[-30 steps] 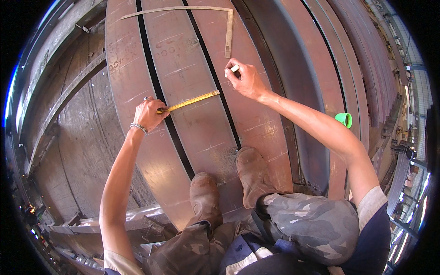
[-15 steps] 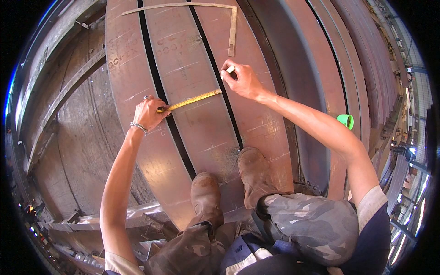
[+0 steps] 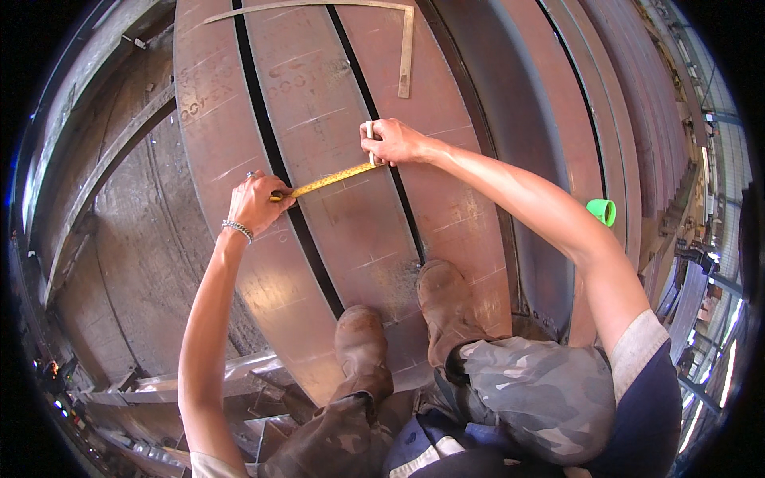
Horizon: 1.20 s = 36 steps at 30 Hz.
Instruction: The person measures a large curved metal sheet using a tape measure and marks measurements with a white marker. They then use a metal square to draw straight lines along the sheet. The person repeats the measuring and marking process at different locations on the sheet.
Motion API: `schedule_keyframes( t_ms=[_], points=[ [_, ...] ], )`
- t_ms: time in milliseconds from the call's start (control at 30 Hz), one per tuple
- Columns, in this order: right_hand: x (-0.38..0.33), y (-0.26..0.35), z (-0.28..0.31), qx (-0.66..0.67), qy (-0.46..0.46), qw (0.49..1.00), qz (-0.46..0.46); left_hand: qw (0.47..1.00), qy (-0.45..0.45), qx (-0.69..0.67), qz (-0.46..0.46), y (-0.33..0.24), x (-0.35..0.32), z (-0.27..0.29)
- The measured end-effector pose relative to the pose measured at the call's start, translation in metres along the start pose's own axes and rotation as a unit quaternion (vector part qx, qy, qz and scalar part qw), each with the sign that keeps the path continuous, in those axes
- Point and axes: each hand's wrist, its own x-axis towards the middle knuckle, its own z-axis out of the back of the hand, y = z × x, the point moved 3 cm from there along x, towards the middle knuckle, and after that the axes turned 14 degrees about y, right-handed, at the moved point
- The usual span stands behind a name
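Note:
A yellow tape measure (image 3: pixel 331 179) lies stretched across the middle strip of reddish-brown steel plate (image 3: pixel 299 103). Its left end is gripped by my left hand (image 3: pixel 259 197), fingers closed, over the left dark gap. Pinched in my right hand (image 3: pixel 396 142) is a pale stick of chalk (image 3: pixel 370 132), held upright. The chalk's lower tip is hidden or very near the tape's right end, beside the right dark gap. Thin pale lines mark the plates around both hands.
A metal carpenter's square (image 3: pixel 406 52) lies across the plates at the far side. My brown boots (image 3: pixel 360 338) stand on the near plates. A green ring-shaped piece (image 3: pixel 602 212) sits on a beam at right. Steel framing (image 3: pixel 119 151) runs along the left.
My right hand has moved left and slightly down, bringing the chalk to the tape's right end. My left hand holds the tape almost where it was.

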Motion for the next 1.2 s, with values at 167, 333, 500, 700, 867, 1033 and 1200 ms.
schedule_keyframes(
  t_ms=[167, 333, 500, 700, 867, 1033, 1200],
  points=[
    [0.006, -0.006, 0.003, 0.010, 0.032, 0.999, -0.007, 1.000, 0.001, 0.003, -0.012, 0.000, -0.001, 0.002],
    [0.007, -0.006, 0.003, 0.031, 0.038, 0.999, 0.000, 1.000, -0.007, 0.007, -0.008, 0.000, -0.002, 0.001],
    [0.006, -0.005, 0.004, 0.048, 0.042, 0.998, -0.001, 1.000, -0.007, -0.003, -0.014, 0.001, -0.002, 0.000],
    [0.004, -0.005, 0.000, -0.013, -0.005, 1.000, 0.016, 1.000, -0.006, -0.010, -0.015, 0.004, 0.000, -0.004],
    [0.000, -0.002, -0.005, -0.097, -0.043, 0.992, 0.067, 1.000, -0.003, 0.000, -0.018, 0.004, 0.001, -0.004],
    [-0.002, 0.017, -0.003, -0.147, -0.248, 0.932, 0.218, 1.000, 0.005, 0.016, -0.008, 0.002, 0.000, -0.002],
    [-0.006, 0.028, 0.010, -0.087, -0.259, 0.938, 0.212, 1.000, 0.007, 0.006, -0.012, 0.001, -0.001, 0.000]
  ],
)
